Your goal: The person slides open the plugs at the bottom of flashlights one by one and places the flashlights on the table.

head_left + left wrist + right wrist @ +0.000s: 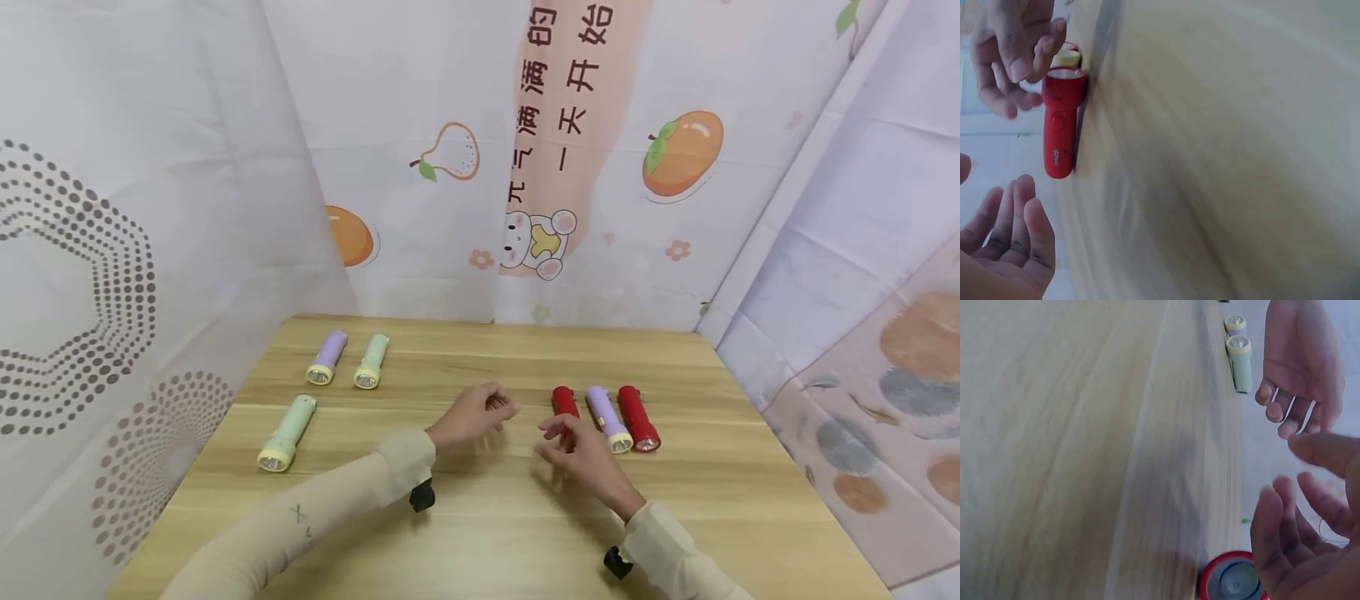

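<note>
My left hand hovers over the middle of the table, its fingers loosely bent and nothing in them. Facing it from the right, my right hand is also without anything, thumb and fingers apart. Just beyond the right hand lies a red flashlight, partly covered by the fingers in the head view; the left wrist view shows its body and switch. Beside it lie a purple flashlight with a cream-yellow head and another red flashlight, all with their lenses toward me.
On the table's left lie a purple flashlight, a pale green flashlight and, nearer me, another pale green flashlight. A printed white curtain hangs behind the wooden table, with more cloth at both sides.
</note>
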`<state>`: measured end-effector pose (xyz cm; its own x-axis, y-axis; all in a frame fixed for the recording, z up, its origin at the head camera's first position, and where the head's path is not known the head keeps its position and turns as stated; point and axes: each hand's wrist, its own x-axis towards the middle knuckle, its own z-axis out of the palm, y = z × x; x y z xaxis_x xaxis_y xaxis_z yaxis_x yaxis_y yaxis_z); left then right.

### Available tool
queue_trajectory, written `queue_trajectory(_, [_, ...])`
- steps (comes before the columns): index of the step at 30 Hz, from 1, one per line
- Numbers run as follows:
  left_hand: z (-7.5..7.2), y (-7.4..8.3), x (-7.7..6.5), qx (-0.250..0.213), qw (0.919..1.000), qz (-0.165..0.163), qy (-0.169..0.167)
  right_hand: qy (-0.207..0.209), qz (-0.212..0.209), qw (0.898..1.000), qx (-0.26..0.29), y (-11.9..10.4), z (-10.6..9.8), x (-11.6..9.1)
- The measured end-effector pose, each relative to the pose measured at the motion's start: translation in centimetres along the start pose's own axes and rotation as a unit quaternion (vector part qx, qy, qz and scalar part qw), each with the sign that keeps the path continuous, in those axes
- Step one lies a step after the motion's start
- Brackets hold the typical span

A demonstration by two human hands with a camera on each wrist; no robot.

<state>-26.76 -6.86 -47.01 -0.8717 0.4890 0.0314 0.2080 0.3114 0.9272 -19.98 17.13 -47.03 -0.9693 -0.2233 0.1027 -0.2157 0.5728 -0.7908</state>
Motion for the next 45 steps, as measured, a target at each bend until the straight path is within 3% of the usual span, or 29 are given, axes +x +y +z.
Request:
queue_trajectory(6, [0.1, -0.8, -2.8, 0.002, 0.9995, 0.026, -0.017, -0.051, 0.006, 0.998, 0.027, 0.2, 1.1, -0.7])
queue_trajectory(10, [-0.4, -1.0, -4.7, 0.028, 0.9991, 0.029, -0.017, -0.073, 0.008, 0.996, 0.043, 0.4, 1.9, -0.9])
queue_trajectory(16, [-1.3, -1.9, -6.3, 0.050, 0.9982, 0.031, -0.014, -0.091, 0.001, 0.994, 0.054, 0.4, 3.0, -0.8])
queue_trajectory(23, [-2.4, -2.6, -7.0, 0.048, 0.9986, 0.021, -0.003, -0.088, 0.016, 0.995, 0.047, -0.2, 3.5, -0.5])
queue_trajectory(32, [-4.4, -2.6, -7.6, 0.044, 0.9982, 0.008, 0.039, -0.091, 0.047, 0.992, 0.070, -0.8, 4.9, 0.5])
queue_trajectory(38, [-6.6, -2.6, -7.6, 0.035, 0.9973, 0.004, 0.064, -0.087, 0.050, 0.992, 0.079, -1.9, 5.9, 1.4])
queue_trajectory(45, [-10.1, -3.8, -7.2, 0.038, 0.9931, -0.001, 0.111, -0.088, 0.045, 0.992, 0.073, -3.3, 7.9, 2.8])
